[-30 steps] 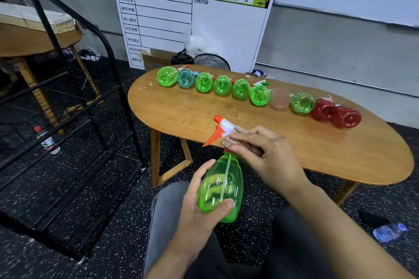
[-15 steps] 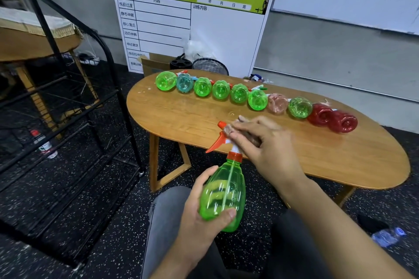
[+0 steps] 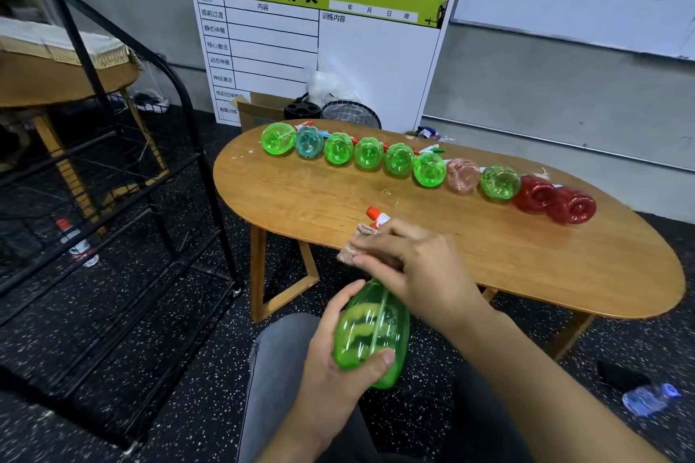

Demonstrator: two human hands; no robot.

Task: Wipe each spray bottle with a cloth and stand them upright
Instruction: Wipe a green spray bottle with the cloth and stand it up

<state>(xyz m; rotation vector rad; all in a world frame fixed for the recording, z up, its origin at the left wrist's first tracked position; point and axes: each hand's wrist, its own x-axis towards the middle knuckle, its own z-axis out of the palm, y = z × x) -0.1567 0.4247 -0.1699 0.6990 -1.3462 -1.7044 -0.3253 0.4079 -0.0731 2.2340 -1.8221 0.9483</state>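
Two hands on one green bottle, ten more lying on the desk

Widest in view is the oval wooden desk (image 3: pixel 545 274), with speckled dark floor (image 3: pixel 150 331) open along its near edge and left end. A black metal rack (image 3: pixel 180 147) stands well left of it, leaving a gap of bare floor between. Ten spray bottles lie on their sides in a row along the desk's far side, bases toward the camera, from a green one (image 3: pixel 278 138) at the left end to two red ones (image 3: pixel 571 205) at the right end; the near half of the desktop is bare wood.

Off the near edge, above the person's lap, the left hand (image 3: pixel 338 357) wraps its fingers and thumb around the body of a green spray bottle (image 3: pixel 370 331), nozzle tilted away toward the desk. The right hand (image 3: pixel 417 267) curls over the bottle's neck and trigger, pressing a small beige cloth (image 3: pixel 351 250) against it. Only the white and orange nozzle tip (image 3: pixel 376 216) shows past the fingers.
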